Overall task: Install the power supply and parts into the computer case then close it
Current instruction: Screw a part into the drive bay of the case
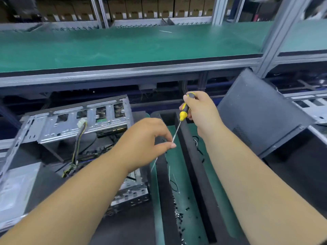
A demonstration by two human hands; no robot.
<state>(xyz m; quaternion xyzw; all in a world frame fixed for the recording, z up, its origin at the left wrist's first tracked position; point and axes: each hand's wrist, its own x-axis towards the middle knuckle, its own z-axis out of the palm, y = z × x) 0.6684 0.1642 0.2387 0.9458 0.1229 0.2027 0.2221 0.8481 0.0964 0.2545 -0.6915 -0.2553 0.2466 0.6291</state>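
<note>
The right hand (198, 112) is curled around the yellow-and-black handle of a screwdriver (182, 115), shaft slanting down and to the left. The left hand (146, 140) pinches thumb and fingertips together at the shaft's tip, probably seating a screw there, though the screw itself is too small to make out.

The open computer case (76, 121) lies just left of the screwdriver, its metal frame tilted and a yellow-and-black cable bundle (77, 144) hanging inside. To do this step well, the screw should sit square on the bit before the left hand lets go, and the shaft should stay close to upright on the way to the case so nothing drops off.

Below the screwdriver tip, loose black screws (180, 213) and bits of wire lie on a green strip between dark foam rails (192, 165). To the screwdriver's right a dark side panel (261, 117) leans upright, so the case is not yet closed. The cable bundle looks likely to crowd any screw hole deep in the case, and may need moving aside first. Above everything, the green shelf (123, 46) runs across.
</note>
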